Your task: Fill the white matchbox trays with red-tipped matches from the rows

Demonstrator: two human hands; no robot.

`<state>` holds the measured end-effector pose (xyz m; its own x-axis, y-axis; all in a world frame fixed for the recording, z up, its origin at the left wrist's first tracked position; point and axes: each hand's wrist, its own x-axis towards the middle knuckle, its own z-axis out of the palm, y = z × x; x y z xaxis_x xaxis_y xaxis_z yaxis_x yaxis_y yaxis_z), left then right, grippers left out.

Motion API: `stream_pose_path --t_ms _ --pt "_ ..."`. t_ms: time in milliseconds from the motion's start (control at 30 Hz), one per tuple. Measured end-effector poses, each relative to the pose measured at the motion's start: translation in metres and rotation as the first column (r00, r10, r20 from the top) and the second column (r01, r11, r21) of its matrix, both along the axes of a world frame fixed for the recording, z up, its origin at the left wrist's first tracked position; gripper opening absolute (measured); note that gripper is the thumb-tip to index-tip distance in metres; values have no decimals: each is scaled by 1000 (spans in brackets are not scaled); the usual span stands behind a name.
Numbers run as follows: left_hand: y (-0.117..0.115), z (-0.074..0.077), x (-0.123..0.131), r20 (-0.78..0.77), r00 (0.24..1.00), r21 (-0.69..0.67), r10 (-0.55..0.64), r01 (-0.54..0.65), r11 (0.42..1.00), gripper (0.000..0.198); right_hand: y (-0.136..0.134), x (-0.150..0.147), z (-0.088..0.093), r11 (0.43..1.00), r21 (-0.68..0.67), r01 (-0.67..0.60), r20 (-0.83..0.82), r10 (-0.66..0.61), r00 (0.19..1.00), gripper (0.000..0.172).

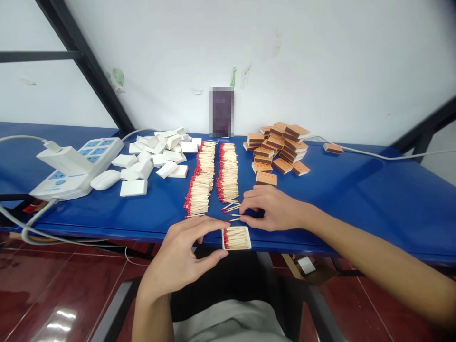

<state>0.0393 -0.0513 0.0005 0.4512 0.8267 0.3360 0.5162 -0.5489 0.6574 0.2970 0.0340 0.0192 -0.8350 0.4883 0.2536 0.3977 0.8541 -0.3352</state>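
At the table's front edge my left hand (183,254) grips a small white matchbox tray (250,241) at its left end, thumb on the near side and fingers on the far side. Red-tipped matches (235,237) lie in it, heads to the left. Just beyond the tray, my right hand (274,209) pinches a couple of matches (234,215) between thumb and forefinger, their heads pointing left. Two long rows of matches, a left row (202,180) and a right row (228,173), run away from me. A few loose matches lie at the near end of the right one.
White matchbox trays (156,152) are heaped on the left. Orange-and-brown matchboxes (281,145) are piled on the right, with one lone matchbox (333,148) farther out. A power strip (85,161) with cables and a white mouse (105,180) occupy the blue table's (356,199) left side.
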Motion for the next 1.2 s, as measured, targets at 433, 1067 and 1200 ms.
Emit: stream_pose_path --t_ms 433,1067,1200 --pt "0 0 0 15 1000 -3 -2 2 1000 32 -1 -5 -3 1000 24 3 -3 -3 1000 18" --pt "0 -1 -1 12 1000 -12 -11 11 1000 33 -2 -6 -2 996 -19 91 10 -91 996 16" --pt "1 -1 0 15 1000 -8 -16 16 1000 33 -2 -6 -1 995 -58 81 -18 -83 996 19"
